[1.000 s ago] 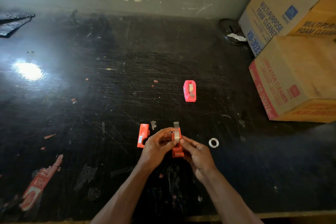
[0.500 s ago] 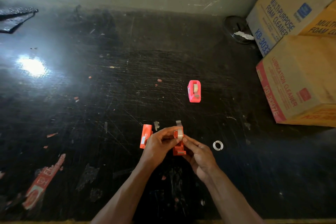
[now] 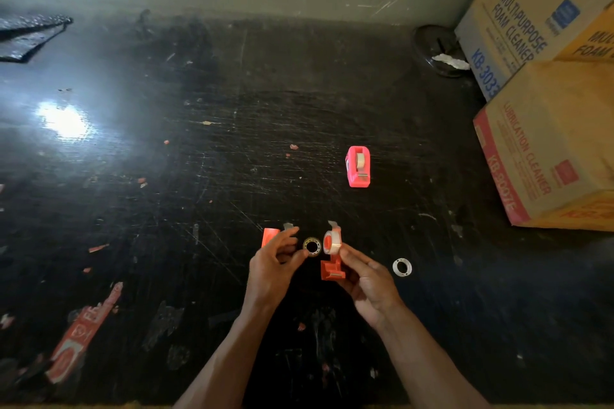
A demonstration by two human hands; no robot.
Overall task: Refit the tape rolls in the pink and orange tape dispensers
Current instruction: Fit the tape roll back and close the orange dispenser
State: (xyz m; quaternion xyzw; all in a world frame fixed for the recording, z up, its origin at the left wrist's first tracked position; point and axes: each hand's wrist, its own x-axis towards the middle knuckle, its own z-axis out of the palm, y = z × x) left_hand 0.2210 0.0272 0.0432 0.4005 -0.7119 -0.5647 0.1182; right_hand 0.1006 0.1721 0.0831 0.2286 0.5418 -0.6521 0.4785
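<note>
The pink tape dispenser (image 3: 358, 167) stands alone on the black table (image 3: 199, 176), with a tape roll seated in it. My right hand (image 3: 367, 279) grips one orange dispenser half (image 3: 332, 271), which carries a tape roll (image 3: 332, 241) on its hub with a loose tail sticking up. My left hand (image 3: 274, 264) pinches a small clear tape ring (image 3: 312, 246) just left of that roll. The other orange dispenser half (image 3: 269, 236) lies on the table, partly hidden behind my left fingers.
A white empty tape core (image 3: 402, 267) lies right of my right hand. Stacked cardboard boxes (image 3: 545, 149) fill the right side, with a dark round lid (image 3: 438, 50) behind them. Torn red label scraps (image 3: 83, 332) lie at the lower left. A wall bounds the far edge.
My hands were together on the orange dispenser; they have drawn apart, the left one now holding a small clear ring away from the roll. The camera has shifted slightly.
</note>
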